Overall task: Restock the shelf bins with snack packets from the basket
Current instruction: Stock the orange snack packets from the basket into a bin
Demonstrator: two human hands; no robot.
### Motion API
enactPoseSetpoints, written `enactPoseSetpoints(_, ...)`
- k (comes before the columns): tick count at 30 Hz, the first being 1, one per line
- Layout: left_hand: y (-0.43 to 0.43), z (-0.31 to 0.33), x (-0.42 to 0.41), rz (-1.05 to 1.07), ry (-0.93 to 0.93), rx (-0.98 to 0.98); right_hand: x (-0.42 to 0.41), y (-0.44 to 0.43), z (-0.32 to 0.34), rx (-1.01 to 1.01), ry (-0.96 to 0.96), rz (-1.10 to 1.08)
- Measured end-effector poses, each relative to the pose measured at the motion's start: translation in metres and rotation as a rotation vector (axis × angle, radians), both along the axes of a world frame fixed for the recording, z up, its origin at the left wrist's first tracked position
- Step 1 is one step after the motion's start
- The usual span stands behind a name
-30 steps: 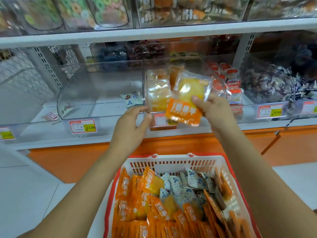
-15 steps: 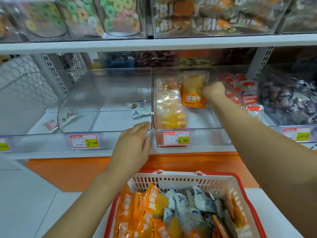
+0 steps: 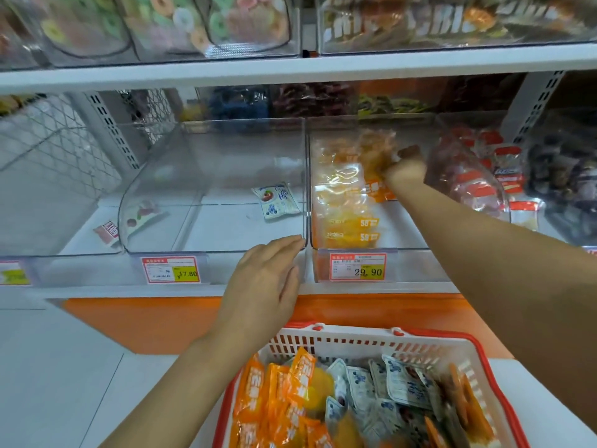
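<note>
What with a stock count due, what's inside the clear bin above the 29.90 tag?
In the bin, orange-and-yellow snack packets are stacked along the left wall, and the right hand holds an orange packet further back. What lies behind hand and packets is covered.

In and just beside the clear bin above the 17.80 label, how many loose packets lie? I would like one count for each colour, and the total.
Blue and white packet: 1
White packet with red and green print: 1
Red and white packet: 1
Total: 3
</note>
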State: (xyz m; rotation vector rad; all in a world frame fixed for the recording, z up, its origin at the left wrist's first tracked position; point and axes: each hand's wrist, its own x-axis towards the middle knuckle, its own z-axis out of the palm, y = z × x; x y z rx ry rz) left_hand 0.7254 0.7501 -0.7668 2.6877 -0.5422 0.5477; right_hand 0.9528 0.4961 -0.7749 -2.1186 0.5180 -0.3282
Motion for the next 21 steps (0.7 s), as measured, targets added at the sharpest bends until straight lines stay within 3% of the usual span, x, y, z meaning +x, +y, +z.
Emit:
enactPoseSetpoints(4, -0.001, 0.0, -0.003, 0.008, 0.018, 0.009, -0.005, 0.003, -0.001, -0.218, 0.037, 0.048)
enactPoseSetpoints(6, -0.001, 0.001, -0.006, 0.018, 0.092, 0.02, -0.013, 0.004, 0.0, -0.293, 0.15, 0.105)
enactPoseSetpoints(9, -0.004, 0.005, -0.013, 0.018, 0.151, -0.024, -0.013, -0.001, -0.006, -0.294, 0.241, 0.072)
enactPoseSetpoints(13, -0.004, 0.002, -0.015, -0.004, 0.125, -0.037, -0.014, 0.0, -0.005, -0.325, 0.174, -0.021)
enactPoseSetpoints(18, -0.004, 0.0, -0.014, 0.001, 0.115, -0.037, -0.013, 0.003, -0.004, -0.431, 0.189, 0.075)
enactPoseSetpoints(21, -0.003, -0.001, -0.013, 0.009, 0.132, -0.027, -0.013, 0.002, -0.003, -0.372, 0.186, 0.132)
